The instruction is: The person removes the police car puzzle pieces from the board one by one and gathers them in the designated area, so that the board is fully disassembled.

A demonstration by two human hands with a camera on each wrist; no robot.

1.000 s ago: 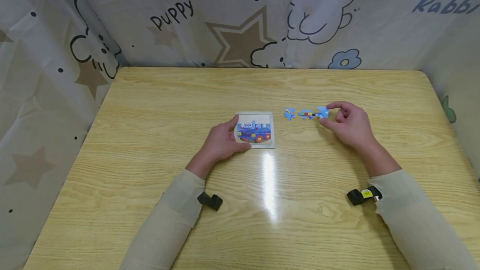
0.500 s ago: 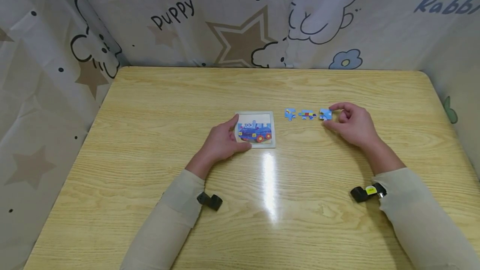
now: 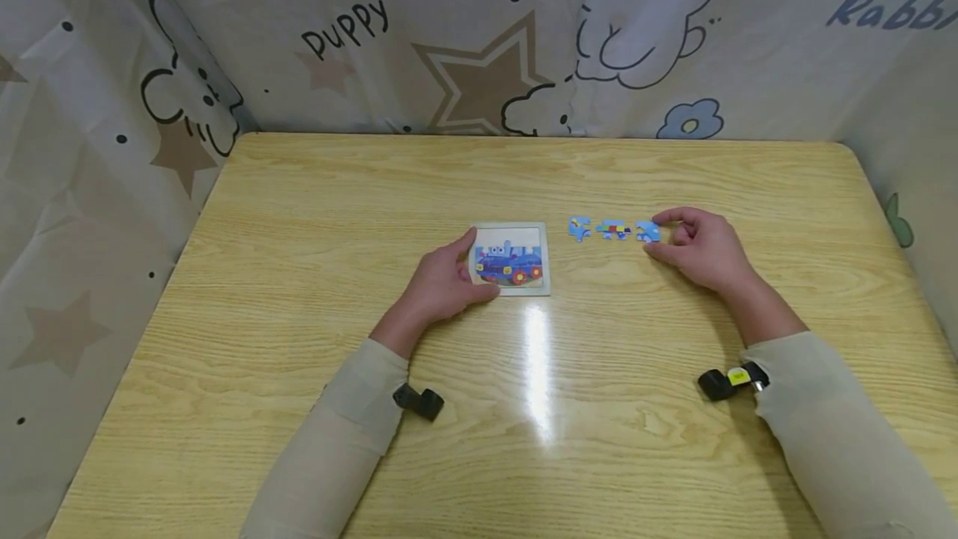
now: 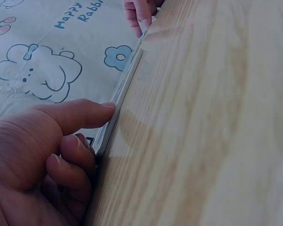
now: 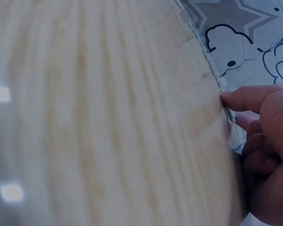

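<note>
In the head view, a shallow puzzle tray (image 3: 546, 260) with a pale rim lies at mid-table, its lower part filled by a picture of a blue vehicle with red wheels. My left hand (image 3: 441, 281) grips the tray's left side between thumb and index finger. To its right, three loose puzzle pieces lie in a row: a blue piece (image 3: 579, 228), a piece with red and yellow marks (image 3: 614, 229), and a light blue piece (image 3: 648, 231). My right hand (image 3: 701, 248) pinches that last one, index finger at its top and thumb at its bottom edge.
The wood-grain table (image 3: 337, 206) reaches back to a patterned cloth (image 3: 337, 90) hanging along its far edge. Cloth also hangs at both sides. Each wrist carries a small black camera, one on the left (image 3: 419, 401) and one on the right (image 3: 729, 381).
My right hand has slid the light blue piece a little to the right, away from the red-and-yellow one, leaving a small gap. The left hand and tray have stayed put.
</note>
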